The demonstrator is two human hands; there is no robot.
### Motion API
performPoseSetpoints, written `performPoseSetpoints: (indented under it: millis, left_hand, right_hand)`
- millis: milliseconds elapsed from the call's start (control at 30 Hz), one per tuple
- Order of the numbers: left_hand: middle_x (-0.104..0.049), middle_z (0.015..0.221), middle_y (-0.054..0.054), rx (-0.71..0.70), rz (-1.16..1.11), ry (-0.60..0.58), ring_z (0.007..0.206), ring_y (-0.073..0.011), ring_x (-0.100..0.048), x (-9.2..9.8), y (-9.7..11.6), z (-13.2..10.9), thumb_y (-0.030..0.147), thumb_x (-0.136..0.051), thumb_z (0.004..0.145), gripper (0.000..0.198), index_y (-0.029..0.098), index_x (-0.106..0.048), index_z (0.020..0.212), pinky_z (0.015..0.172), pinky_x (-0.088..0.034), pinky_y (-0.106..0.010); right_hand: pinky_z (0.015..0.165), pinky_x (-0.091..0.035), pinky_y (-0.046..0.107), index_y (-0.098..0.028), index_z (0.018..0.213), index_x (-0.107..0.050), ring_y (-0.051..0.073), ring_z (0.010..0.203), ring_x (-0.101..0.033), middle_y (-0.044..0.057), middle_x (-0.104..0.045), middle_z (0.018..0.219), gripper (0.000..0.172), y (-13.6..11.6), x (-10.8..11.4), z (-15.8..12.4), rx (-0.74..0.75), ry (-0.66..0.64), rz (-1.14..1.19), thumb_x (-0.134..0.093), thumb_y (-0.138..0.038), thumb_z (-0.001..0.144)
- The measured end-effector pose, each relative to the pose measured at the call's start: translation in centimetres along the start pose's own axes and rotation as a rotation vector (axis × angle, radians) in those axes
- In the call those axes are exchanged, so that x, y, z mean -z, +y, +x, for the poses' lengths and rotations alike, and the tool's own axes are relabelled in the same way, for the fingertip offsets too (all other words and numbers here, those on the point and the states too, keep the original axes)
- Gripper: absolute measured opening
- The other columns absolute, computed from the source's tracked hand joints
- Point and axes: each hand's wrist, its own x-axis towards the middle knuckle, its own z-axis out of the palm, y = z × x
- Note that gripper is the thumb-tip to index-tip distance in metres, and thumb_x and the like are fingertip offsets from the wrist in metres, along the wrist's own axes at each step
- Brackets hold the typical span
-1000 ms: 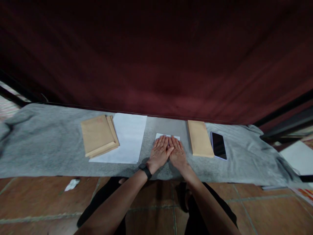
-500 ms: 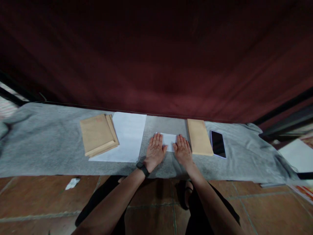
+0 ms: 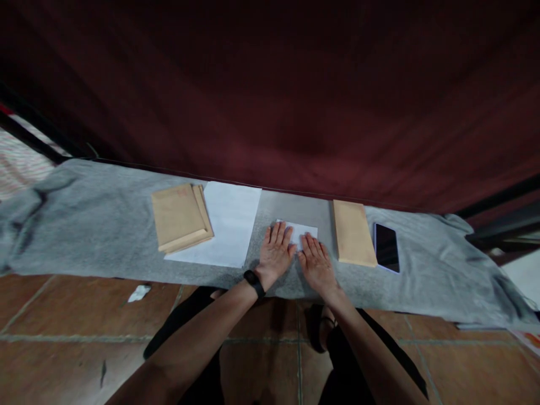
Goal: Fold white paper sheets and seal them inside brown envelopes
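Resting my L hand (image 3: 274, 254) & R hand (image 3: 318, 266) flat, fingers straight, gripping nothing, I prob. steady small white rectangular paper (image 3: 298, 229); tan rectangular paper packet (image 3: 354, 234) near R, likely for reach.

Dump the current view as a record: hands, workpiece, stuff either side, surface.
left hand: flat, palm down, over left part of small white paper
right hand: flat, fingers over paper's right part
left side: tan envelopes, partly overlapping large white sheet
right side: tan packet, then phone, screen dark
surface: grey cloth
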Motion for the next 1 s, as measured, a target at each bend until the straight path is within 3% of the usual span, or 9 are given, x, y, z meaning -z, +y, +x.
performPoseSetpoints:
  millis: [200, 433, 667, 900, 1000]
  left_hand:
    - [-0.025, 0.163, -0.01, -0.212, -0.005, -0.03, 0.153, -0.023, -0.014, 0.5, 0.4, 0.1, 0.022, -0.029, 0.101, 0.054, 0.012, -0.034, 0.153, 0.126, -0.016, -0.045]
    - [-0.031, 0.161, -0.013, -0.336, -0.039, -0.104, 0.149, -0.0174, -0.027, 0.4, 0.6, 0.0, 0.01, -0.028, 0.095, 0.057, 0.007, -0.033, 0.152, 0.123, -0.023, -0.033]
    - [-0.037, 0.159, -0.012, -0.317, -0.039, -0.121, 0.148, -0.0169, -0.03, 0.3, 0.2, 0.1, 0.012, -0.028, 0.097, 0.055, 0.012, -0.036, 0.151, 0.123, -0.024, -0.036]
    - [-0.034, 0.159, -0.014, -0.155, -0.05, -0.042, 0.15, -0.023, -0.026, 0.0, -0.7, -0.1, 0.032, -0.031, 0.101, 0.056, 0.009, -0.035, 0.151, 0.123, -0.022, -0.041]
    - [-0.033, 0.159, -0.015, -0.068, -0.024, -0.045, 0.15, -0.0245, -0.024, 0.0, -1.4, 0.0, 0.033, -0.029, 0.1, 0.059, 0.005, -0.034, 0.152, 0.123, -0.019, -0.043]
  right_hand:
    - [0.118, -0.026, 0.044, -0.011, 0.154, -0.031, 0.024, 0.146, -0.034, 0.012, -0.035, 0.158, 0.054, 0.5, -0.1, -0.3, -0.009, 0.028, -0.022, -0.028, -0.033, 0.105]
    - [0.117, -0.027, 0.042, -0.011, 0.152, -0.037, 0.023, 0.145, -0.035, 0.011, -0.038, 0.157, 0.052, 0.9, 0.3, 0.1, 0.007, -0.014, -0.007, -0.021, -0.028, 0.105]
    - [0.116, -0.03, 0.043, -0.012, 0.15, -0.041, 0.024, 0.144, -0.037, 0.012, -0.042, 0.155, 0.051, 1.4, -0.3, 0.4, -0.039, 0.016, 0.015, -0.027, -0.028, 0.104]
    - [0.116, -0.032, 0.044, -0.01, 0.152, -0.037, 0.024, 0.143, -0.038, 0.014, -0.042, 0.155, 0.053, 1.6, -0.5, 0.4, -0.108, 0.067, -0.012, -0.029, -0.027, 0.102]
    - [0.116, -0.032, 0.044, -0.01, 0.151, -0.039, 0.025, 0.142, -0.039, 0.012, -0.041, 0.155, 0.052, 1.5, -0.4, 0.4, -0.12, 0.056, -0.008, -0.03, -0.027, 0.102]
